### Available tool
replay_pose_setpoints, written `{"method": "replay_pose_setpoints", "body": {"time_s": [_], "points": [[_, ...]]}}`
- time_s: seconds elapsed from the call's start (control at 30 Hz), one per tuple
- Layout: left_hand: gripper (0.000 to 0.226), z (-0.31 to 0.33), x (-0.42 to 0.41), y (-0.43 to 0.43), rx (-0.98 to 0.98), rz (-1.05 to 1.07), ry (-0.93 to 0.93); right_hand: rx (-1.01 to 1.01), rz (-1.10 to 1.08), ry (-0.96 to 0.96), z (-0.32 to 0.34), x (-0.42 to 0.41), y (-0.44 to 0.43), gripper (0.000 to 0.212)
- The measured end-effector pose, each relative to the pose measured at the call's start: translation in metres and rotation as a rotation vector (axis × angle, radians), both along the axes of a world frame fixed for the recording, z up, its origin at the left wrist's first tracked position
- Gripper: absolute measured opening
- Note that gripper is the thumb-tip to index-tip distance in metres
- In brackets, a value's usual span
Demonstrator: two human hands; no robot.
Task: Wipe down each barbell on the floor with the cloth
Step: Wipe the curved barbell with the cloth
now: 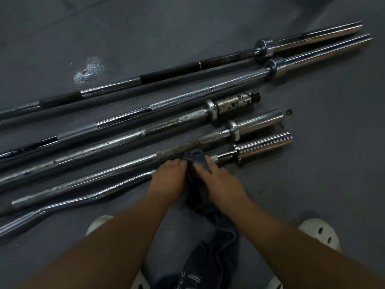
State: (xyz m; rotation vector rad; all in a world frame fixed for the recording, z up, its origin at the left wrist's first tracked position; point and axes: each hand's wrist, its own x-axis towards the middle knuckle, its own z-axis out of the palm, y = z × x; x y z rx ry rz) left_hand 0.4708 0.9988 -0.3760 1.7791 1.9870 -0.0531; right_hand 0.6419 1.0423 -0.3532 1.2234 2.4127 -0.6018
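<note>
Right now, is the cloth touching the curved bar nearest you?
Touching. In the head view the cloth is bunched over the curved bar, gripped onto its shaft by the left hand and right hand.

Dark grey floor [312,184] has four straight barbells [181,97] side by side, a curl bar [87,195] nearest, a cloth [212,257] trailing down, plus a pale speckled patch [89,69].

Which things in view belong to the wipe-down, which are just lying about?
Job: dark blue cloth, gripped by left hand and right hand; chrome curl barbell under it; four straight steel barbells.
Lying about: small black ring; whitish patch on the grey floor.
</note>
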Motion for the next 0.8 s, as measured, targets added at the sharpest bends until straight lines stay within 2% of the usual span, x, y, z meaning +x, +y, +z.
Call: {"method": "replay_pose_setpoints", "body": {"time_s": [0.1,0.2,0.23,0.33,0.43,0.47,0.57,0.67,0.7,0.8], "points": [[0.023,0.001,0.0,0.0,-0.018,0.011,0.014,0.074,-0.228,-0.069,0.002,0.002,0.007,0.079],[0.027,0.007,0.004,0.0,-0.024,-0.005,0.016,-0.002,-0.045,-0.041,0.004,-0.007,-0.006,0.078],[0.033,0.01,0.005,-0.002,-0.017,-0.014,0.025,0.0,-0.059,-0.045,0.005,-0.006,-0.005,0.077],[0.058,0.015,0.013,-0.019,-0.03,0.001,0.042,0.052,-0.297,-0.086,0.009,-0.006,0.002,0.074],[0.077,0.025,0.025,-0.038,-0.147,0.044,0.035,-0.009,-0.094,0.011,0.012,-0.02,-0.013,0.071],[0.082,0.029,0.027,-0.041,-0.177,0.055,0.025,-0.017,-0.098,0.023,0.012,-0.02,-0.014,0.072],[0.092,0.037,0.033,-0.044,-0.232,0.08,-0.002,0.033,-0.306,-0.018,0.015,-0.013,-0.01,0.075],[0.094,0.038,0.038,-0.04,-0.262,0.139,-0.048,0.025,-0.044,0.026,0.015,-0.01,-0.018,0.068],[0.095,0.038,0.04,-0.04,-0.274,0.159,-0.066,-0.001,-0.022,0.022,0.015,-0.005,-0.016,0.071],[0.101,0.037,0.041,-0.042,-0.304,0.167,-0.084,0.003,-0.141,-0.051,0.014,0.004,-0.007,0.079]]}}
